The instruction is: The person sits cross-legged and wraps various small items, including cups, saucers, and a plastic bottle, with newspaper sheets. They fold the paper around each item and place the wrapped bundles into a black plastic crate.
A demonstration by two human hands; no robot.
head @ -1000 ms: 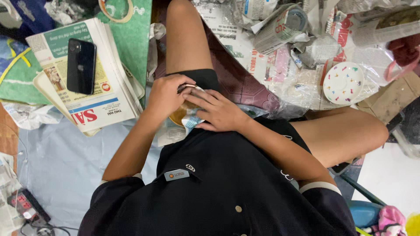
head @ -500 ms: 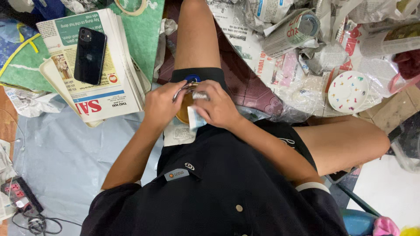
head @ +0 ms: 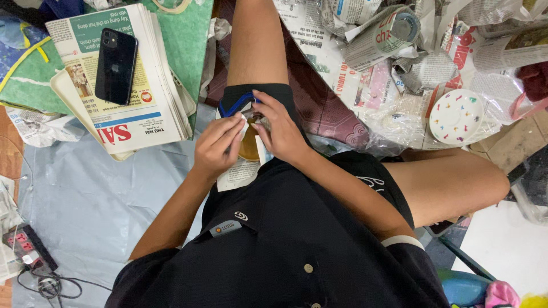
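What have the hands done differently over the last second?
A second ago both hands lay flat over something in the lap. Since then they have lifted apart: the left hand and right hand now pinch a small amber-brown object over a piece of paper, and a blue loop has come into sight. The phone stays on the stack of newspapers, the spotted dish unmoved.

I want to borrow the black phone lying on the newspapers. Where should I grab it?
Grip the black phone by its two long edges, coming straight down from above. It lies flat, back up, on the newspaper stack, with both long sides free.
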